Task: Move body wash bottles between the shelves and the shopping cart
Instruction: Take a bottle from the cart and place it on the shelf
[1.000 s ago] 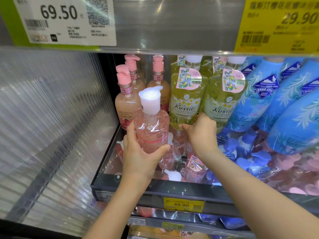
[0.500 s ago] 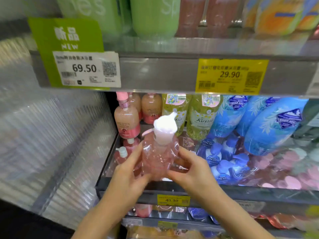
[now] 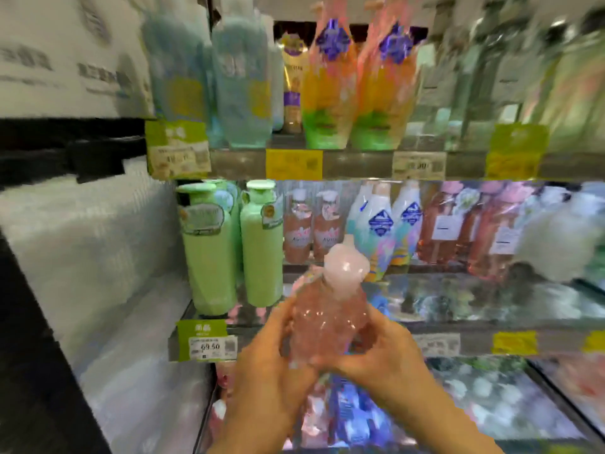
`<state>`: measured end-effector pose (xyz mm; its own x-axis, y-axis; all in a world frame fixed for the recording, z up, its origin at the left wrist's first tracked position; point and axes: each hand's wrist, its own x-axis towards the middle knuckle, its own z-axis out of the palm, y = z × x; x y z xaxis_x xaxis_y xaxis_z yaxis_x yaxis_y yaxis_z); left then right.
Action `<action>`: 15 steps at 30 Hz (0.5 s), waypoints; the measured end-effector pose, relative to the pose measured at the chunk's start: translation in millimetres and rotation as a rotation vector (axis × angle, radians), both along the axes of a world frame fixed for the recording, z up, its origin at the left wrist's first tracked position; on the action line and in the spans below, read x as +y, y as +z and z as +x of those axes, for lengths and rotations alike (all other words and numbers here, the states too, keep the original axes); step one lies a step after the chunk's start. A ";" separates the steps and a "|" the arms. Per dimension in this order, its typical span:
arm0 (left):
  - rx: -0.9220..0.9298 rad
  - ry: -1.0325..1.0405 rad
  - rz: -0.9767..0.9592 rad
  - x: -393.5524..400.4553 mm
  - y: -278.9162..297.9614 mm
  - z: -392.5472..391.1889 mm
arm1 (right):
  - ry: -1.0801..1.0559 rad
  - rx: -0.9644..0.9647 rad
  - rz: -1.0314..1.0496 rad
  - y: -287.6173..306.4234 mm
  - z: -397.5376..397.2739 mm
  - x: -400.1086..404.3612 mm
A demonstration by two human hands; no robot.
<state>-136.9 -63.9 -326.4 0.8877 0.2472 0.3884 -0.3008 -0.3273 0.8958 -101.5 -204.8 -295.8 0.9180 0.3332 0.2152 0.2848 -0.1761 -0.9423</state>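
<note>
Pink bottle [image 3: 329, 317]: upright, held in front of the shelves [image 3: 357, 163], clear of them. Left hand [image 3: 266, 365]: fingers curled round the bottle's left side. Right hand [image 3: 379, 352]: fingers wrapped on its right side and base. The frame is blurred; the cap [image 3: 343, 270] appears to be a pale pump head. Green bottles [image 3: 209, 253] stand on the shelf behind, to the left.

The picture is badly blurred, so very little reads. At about 7 o'clock, a white price tag [image 3: 212, 347] under a green flag on the shelf edge [image 3: 327, 342] shows "69.50". At about 1 o'clock, a pale price tag [image 3: 419, 165] on the upper shelf rail carries digits too smeared to read. Bottle labels and the other tags cannot be read.
</note>
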 end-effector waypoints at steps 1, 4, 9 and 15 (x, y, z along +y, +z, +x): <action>-0.066 0.025 -0.027 -5.2 9.8 6.7 | -0.034 -0.036 -0.016 13.3 2.7 0.3; -0.087 0.079 0.024 -30.0 35.5 20.1 | -0.031 -0.068 0.016 32.8 13.0 -3.4; -0.032 0.169 0.086 -54.3 39.1 53.0 | -0.181 -0.111 0.106 35.2 48.6 -8.1; 0.094 0.106 0.180 -58.7 37.3 99.2 | -0.155 -0.044 0.079 15.5 110.6 -21.5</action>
<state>-37.7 -122.6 -289.0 0.8949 0.2753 0.3511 -0.1738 -0.5096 0.8427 9.2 -226.4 -280.4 0.9462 0.1692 0.2758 0.3010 -0.1473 -0.9422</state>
